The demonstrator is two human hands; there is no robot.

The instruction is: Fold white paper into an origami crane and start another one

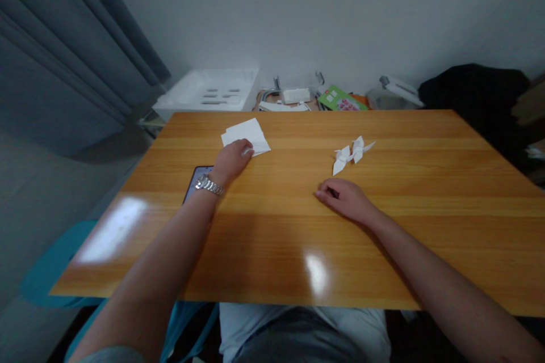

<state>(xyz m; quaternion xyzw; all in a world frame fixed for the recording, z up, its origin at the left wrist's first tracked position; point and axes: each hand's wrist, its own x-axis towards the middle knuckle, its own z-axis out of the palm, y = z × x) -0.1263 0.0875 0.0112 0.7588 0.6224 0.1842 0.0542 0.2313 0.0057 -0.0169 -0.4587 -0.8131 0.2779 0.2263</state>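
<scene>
My left hand (233,159), with a metal watch (208,184) at the wrist, reaches over a small stack of white paper sheets (248,130) at the back left of the table. Its fingers are curled closed at the near edge of the paper. My right hand (343,197) rests loosely curled on the wood, with nothing visible in it. Just beyond it lie two folded white paper cranes (342,160), close together. A phone (193,186) is partly hidden beneath my left wrist and forearm.
The glossy wooden table (272,227) fills the middle. Behind its far edge stand a white plastic tray (213,88) and a green booklet (340,98) among clutter. A blue chair (55,266) is at the left, and a grey curtain (76,39) hangs there.
</scene>
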